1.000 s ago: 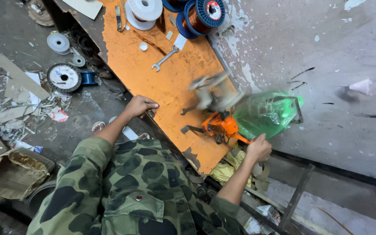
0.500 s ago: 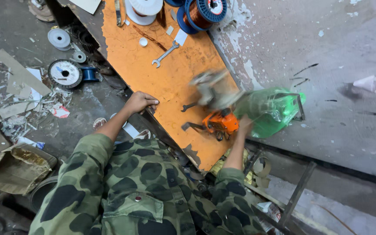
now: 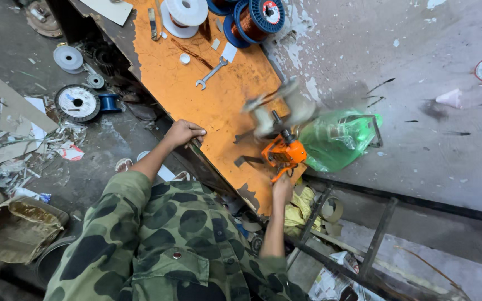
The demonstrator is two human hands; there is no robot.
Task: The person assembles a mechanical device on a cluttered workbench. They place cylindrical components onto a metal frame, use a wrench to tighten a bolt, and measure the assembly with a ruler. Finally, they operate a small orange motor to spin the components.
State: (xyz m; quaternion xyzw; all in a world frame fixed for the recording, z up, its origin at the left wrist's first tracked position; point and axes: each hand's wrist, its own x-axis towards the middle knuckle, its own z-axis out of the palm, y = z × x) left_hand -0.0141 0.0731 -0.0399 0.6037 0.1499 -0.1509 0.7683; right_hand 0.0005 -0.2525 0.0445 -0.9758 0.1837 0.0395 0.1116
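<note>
Left grip (image 3: 185,132): fingers curled over the near edge of the orange counter (image 3: 218,106).
Right grip (image 3: 282,188): closed on the crank handle of the orange hand winder (image 3: 283,153).
Winder: just above the right grip, its top blurred.
Green bag (image 3: 338,139): right of winder.
Wrench (image 3: 211,73): well beyond the left grip.

Orange workbench (image 3: 218,106) with wire spools (image 3: 252,17), spanner (image 3: 211,73), orange winder (image 3: 283,151).

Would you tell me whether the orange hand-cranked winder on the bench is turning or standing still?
Turning: the former on the orange winder is smeared with motion blur, while the right hand works the crank.
</note>
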